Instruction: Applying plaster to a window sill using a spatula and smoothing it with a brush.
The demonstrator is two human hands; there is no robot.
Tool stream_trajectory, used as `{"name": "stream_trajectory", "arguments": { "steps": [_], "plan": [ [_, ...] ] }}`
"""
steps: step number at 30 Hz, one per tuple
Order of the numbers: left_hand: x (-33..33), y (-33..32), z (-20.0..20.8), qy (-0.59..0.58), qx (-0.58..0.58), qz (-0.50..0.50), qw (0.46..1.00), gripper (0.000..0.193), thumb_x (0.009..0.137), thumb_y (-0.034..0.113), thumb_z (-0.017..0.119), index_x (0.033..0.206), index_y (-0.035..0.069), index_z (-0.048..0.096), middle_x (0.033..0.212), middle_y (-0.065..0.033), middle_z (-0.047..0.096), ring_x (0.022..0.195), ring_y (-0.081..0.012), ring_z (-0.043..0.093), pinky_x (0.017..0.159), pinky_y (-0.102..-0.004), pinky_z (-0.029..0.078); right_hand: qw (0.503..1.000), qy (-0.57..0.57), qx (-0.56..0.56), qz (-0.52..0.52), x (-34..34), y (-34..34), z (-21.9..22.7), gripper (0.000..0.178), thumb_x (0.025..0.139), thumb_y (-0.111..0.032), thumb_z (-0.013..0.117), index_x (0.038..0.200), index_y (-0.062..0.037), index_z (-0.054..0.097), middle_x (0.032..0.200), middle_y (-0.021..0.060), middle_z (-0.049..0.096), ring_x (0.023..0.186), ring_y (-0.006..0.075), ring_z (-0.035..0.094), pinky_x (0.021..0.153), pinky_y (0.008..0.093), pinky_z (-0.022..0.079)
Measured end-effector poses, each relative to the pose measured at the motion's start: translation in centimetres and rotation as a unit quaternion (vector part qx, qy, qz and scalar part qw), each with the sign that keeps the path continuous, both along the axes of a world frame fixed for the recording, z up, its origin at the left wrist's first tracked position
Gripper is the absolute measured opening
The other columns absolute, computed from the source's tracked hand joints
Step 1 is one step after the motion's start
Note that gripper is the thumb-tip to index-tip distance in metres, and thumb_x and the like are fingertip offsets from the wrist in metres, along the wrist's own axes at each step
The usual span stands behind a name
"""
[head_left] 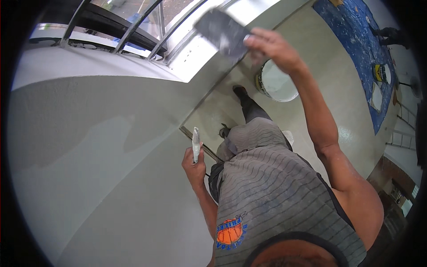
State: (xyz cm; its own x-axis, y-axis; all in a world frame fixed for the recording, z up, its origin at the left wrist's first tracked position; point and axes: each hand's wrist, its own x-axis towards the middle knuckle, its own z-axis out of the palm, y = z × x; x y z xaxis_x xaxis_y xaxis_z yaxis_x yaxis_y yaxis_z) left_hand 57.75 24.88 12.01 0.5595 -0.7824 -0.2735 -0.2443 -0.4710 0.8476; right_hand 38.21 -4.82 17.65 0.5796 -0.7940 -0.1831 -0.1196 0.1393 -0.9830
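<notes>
Running along the left side, one grey wall (pixel 89 138) is met at its top by a white sill (pixel 111 69), above which at least three metal bars (pixel 135 27) can be counted. Low beside the wall, one narrow tool (pixel 195 141), smeared with white, is held upright in the left hand (pixel 194 168), its fingers being wrapped round the lower end. By its slim shape it is judged light and stiff, best gripped at that end, clear of the smeared part, which may be slippery. Farther right and higher, one dark plate (pixel 221 33), flat and blurred, is held up before the white window ledge (pixel 189 58); whether the ledge is touched cannot be told. Its near edge is grasped by the fingers of the right hand (pixel 273 48); any handle is hidden. The plate is judged thin, firm and light enough for one hand, with a hold near the middle of its back likely to be steadier. Partly behind the right forearm, one large bucket (pixel 279 82) is set on the floor (pixel 327 84). At the far right, one blue sheet (pixel 349 42), spattered with white, is spread out, with one smaller tub (pixel 381 73) upon it.
</notes>
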Motion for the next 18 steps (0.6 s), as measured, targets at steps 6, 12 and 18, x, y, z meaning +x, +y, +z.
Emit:
{"name": "stream_trajectory", "arguments": {
  "steps": [6, 12, 18],
  "plan": [
    [0.5, -3.6, 0.2, -0.079, -0.028, -0.098, 0.992, 0.023, 0.066, -0.007, 0.055, 0.088, 0.0, 0.057, 0.08, -0.0097, 0.055, 0.071, -0.0218, 0.055, 0.065, -0.026, 0.042, 0.98, -0.197, 0.022, 0.017, -1.3, -4.9, -4.5, 0.025, 0.087, -0.024, 0.046, 0.078, -0.0021, 0.053, 0.058, 0.0008, 0.043, 0.058, 0.0128, 0.048, 0.06, 0.0256, 0.039],
    [0.4, -4.7, 0.5, -0.099, -0.033, -0.123, 0.987, 0.028, 0.06, -0.009, 0.05, 0.086, -0.001, 0.056, 0.081, -0.0108, 0.055, 0.074, -0.025, 0.056, 0.067, -0.028, 0.043, 0.999, -0.007, 0.022, 0.043, -2.0, -7.4, -1.7, 0.027, 0.086, -0.028, 0.044, 0.072, -0.0049, 0.048, 0.054, -0.0008, 0.036, 0.056, 0.0127, 0.043, 0.057, 0.026, 0.037],
    [0.6, -4.8, -0.2, -0.1, -0.008, -0.136, 0.986, 0.027, 0.061, -0.008, 0.05, 0.087, 0.0, 0.057, 0.08, -0.0113, 0.054, 0.073, -0.0254, 0.056, 0.066, -0.0285, 0.043, 0.906, 0.377, -0.164, 0.102, -1.6, -11.0, -4.9, 0.021, 0.083, -0.027, 0.046, 0.08, -0.0072, 0.054, 0.062, 0.0018, 0.051, 0.055, 0.0124, 0.048, 0.051, 0.0255, 0.038]
  ]
}}
